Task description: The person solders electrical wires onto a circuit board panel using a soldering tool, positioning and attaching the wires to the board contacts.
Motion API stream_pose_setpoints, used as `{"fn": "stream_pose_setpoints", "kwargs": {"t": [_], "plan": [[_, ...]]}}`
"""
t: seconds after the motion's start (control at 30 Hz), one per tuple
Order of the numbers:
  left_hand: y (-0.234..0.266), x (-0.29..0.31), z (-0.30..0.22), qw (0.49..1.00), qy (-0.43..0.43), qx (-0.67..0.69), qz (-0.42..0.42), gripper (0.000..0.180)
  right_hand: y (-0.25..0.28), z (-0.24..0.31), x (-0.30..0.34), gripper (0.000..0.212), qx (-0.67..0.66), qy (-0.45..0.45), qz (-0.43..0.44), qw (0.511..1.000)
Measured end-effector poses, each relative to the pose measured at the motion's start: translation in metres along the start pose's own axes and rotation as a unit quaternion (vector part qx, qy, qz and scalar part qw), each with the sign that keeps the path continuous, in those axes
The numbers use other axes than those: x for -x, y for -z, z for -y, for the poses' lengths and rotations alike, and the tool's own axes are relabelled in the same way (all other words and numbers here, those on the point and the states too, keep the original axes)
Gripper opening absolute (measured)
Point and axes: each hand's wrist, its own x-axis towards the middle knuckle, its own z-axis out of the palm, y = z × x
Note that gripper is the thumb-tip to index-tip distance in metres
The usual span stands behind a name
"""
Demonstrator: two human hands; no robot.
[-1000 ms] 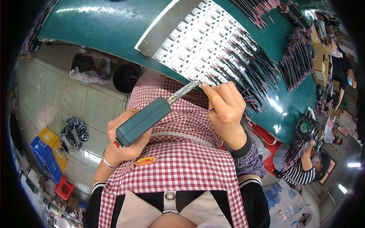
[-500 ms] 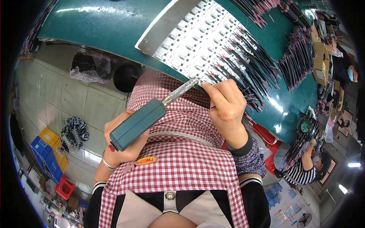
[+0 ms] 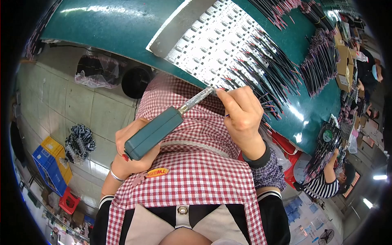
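In my left hand is a soldering iron with a chunky green handle and a silvery metal barrel, fingers wrapped round the handle. Its tip meets the near edge of a white circuit board panel dotted with rows of small parts. Right beside the tip, thumb and forefinger of my right hand are pinched on a thin wire, mostly hidden; a short dark end shows below the fingers. Black-sheathed wires with red and blue ends lie fanned along the panel's right side, several reaching onto it.
A flat grey strip covers the panel's left edge on the green table. More wire bundles lie at the right, near a cardboard box. A co-worker in a striped top sits at the right. Crates stand lower left.
The soldering iron and my left hand have shifted slightly to the right, the handle tilting a little. My right hand has barely moved.
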Motion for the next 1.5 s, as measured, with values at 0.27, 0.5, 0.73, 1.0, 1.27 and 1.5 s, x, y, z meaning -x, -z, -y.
{"fn": "stream_pose_setpoints", "kwargs": {"t": [0.27, 0.5, 0.73, 1.0, 1.27, 1.5], "plan": [[0.001, 0.030, 0.004, 0.992, 0.112, 0.045, -0.039, 0.021, 0.001, 0.003, 0.002, 0.030, 0.008, 0.002, 0.006, 1.000], [0.001, 0.026, -0.003, 0.988, 0.090, 0.069, -0.108, 0.026, 0.016, -0.004, 0.001, 0.040, -0.008, -0.018, -0.005, 1.000], [-0.002, 0.012, 0.007, 0.969, 0.103, 0.163, -0.155, 0.035, 0.097, -0.065, -0.008, 0.029, -0.032, -0.247, -0.304, 0.920], [0.002, 0.001, 0.017, 0.974, 0.073, 0.145, -0.158, 0.048, 0.123, -0.180, -0.019, 0.034, 0.319, -0.062, -0.121, 0.938], [0.007, -0.026, -0.004, 0.939, 0.120, 0.239, -0.217, 0.042, 0.042, -0.136, -0.166, 0.033, 0.097, 0.058, -0.001, 0.994], [0.000, -0.021, 0.010, 0.928, 0.087, 0.230, -0.281, 0.044, -0.008, -0.133, -0.195, 0.017, 0.392, 0.089, 0.135, 0.906]]}}
